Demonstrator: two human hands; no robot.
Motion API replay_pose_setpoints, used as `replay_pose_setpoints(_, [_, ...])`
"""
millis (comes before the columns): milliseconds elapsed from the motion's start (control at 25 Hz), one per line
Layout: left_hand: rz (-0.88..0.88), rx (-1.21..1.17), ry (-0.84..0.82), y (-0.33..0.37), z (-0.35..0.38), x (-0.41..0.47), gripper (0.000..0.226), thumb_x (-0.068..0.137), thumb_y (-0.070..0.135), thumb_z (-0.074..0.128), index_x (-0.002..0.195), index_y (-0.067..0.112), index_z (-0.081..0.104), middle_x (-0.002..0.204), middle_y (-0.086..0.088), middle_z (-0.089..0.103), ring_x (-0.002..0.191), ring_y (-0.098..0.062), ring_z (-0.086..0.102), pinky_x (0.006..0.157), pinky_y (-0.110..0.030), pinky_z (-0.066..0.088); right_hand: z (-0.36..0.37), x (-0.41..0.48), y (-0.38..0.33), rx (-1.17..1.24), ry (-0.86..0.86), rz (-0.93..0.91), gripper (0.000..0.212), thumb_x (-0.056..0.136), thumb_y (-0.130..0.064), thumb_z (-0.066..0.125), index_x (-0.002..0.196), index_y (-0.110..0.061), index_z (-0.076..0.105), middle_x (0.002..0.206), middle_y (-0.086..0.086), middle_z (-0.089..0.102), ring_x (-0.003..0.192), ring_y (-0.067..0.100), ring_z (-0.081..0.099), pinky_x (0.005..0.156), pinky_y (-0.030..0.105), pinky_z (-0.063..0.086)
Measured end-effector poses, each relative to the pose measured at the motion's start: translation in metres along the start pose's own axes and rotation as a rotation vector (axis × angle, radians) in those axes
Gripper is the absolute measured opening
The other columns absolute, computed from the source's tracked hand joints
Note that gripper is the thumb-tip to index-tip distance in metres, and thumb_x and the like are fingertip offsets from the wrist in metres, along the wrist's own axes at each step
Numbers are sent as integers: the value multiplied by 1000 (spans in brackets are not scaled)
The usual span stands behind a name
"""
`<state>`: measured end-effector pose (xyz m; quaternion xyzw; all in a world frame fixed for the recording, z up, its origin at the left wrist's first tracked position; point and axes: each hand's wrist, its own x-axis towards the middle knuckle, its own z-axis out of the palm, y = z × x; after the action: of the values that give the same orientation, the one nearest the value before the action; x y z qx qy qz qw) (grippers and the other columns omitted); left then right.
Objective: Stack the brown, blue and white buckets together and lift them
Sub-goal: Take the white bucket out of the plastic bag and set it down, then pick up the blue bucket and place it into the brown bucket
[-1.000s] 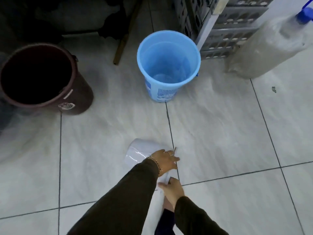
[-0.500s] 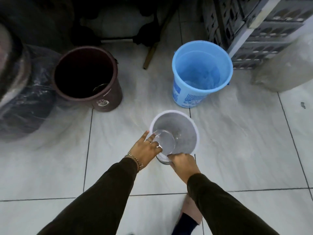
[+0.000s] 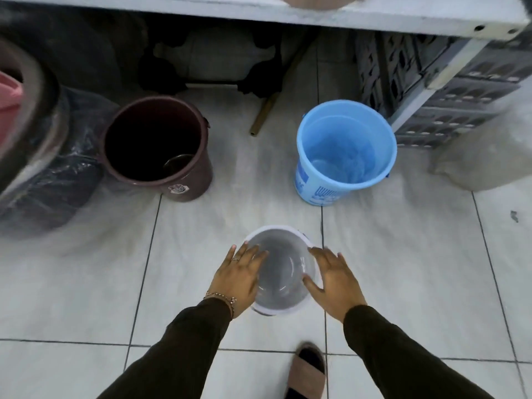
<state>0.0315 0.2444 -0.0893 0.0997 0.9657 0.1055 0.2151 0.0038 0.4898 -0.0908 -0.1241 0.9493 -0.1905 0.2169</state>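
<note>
Flanking the small upright white plastic bucket, the left hand and right hand lie spread-fingered at its rim, gripping nothing, so a loose lift risks tipping it.

Pale glossy tile floor, dark grout lines; white shelf edge overhead; grey slotted crates right; plastic-wrapped bundle left.

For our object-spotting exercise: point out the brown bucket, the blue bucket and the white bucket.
brown bucket [image 3: 188, 180]: head view, on its outer wall near the sticker.
blue bucket [image 3: 316, 185]: head view, on its printed outer wall.
white bucket [image 3: 280, 272]: head view, on its inner wall between the hands.
</note>
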Motion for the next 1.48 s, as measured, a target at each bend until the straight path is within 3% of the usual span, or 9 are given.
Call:
replay_pose_setpoints(160, [-166,-401,128,39,-59,89,61,99,37,34,155,20,15,165,-1,15,153,-18,16,126,-35,13,-88,61,46,463,269,417,58,99,-42,50,150,-18,35,156,7,40,141,25,41,114,33,31])
replay_pose_setpoints(280, [-375,-905,117,75,-87,170,66,98,41,44,153,12,22,162,-9,25,149,-26,28,119,-33,25,-131,121,80,771,304,638,62,97,-40,55,149,-11,37,152,13,45,137,32,46,113,41,38])
replay_pose_setpoints(400, [-547,-1282,166,98,-101,233,50,94,28,57,138,8,43,135,-13,58,127,-34,55,106,-37,44,-145,169,100,1138,236,756,56,93,-21,65,140,-4,38,132,20,56,110,41,64,90,50,56])
replay_pose_setpoints(520, [-606,-1512,158,105,-100,239,56,91,17,62,142,14,39,125,-3,60,122,-31,58,108,-43,46,-143,174,98,1360,212,779,54,87,6,61,136,-7,40,127,19,57,99,40,67,56,40,62])
replay_pose_setpoints(640, [-616,-1735,101,109,-108,218,53,90,20,64,138,18,44,134,-7,61,122,-29,60,110,-44,45,-153,148,88,1417,286,826,63,86,11,57,141,-15,38,133,17,55,101,42,68,52,39,63])
replay_pose_setpoints(840, [-712,-1734,342,72,-173,162,37,97,14,51,133,10,52,133,-20,61,121,-39,60,106,-55,46,-198,68,35,1317,208,649,75,88,7,62,147,-31,33,136,11,56,106,38,68,56,39,63])
replay_pose_setpoints(1000, [-695,-1677,466,14,-225,91,43,100,7,45,142,10,44,144,-14,53,127,-30,55,110,-52,42,-235,40,-44,1282,74,474,75,89,1,67,145,-37,34,134,6,58,100,33,72,59,37,63])
replay_pose_setpoints(1200, [-611,-1635,637,-75,-260,-10,51,98,6,48,145,24,40,125,5,59,97,-10,62,62,-34,59,-259,66,-163,1147,15,300,79,91,8,57,146,-42,32,127,5,62,102,32,71,61,43,64])
replay_pose_setpoints(1480, [-605,-1608,844,-199,-303,-63,52,97,3,49,147,17,40,134,-5,55,105,-31,60,49,-24,59,-256,149,-306,966,-30,119,84,91,10,54,147,-48,30,125,-3,59,103,23,69,52,33,62])
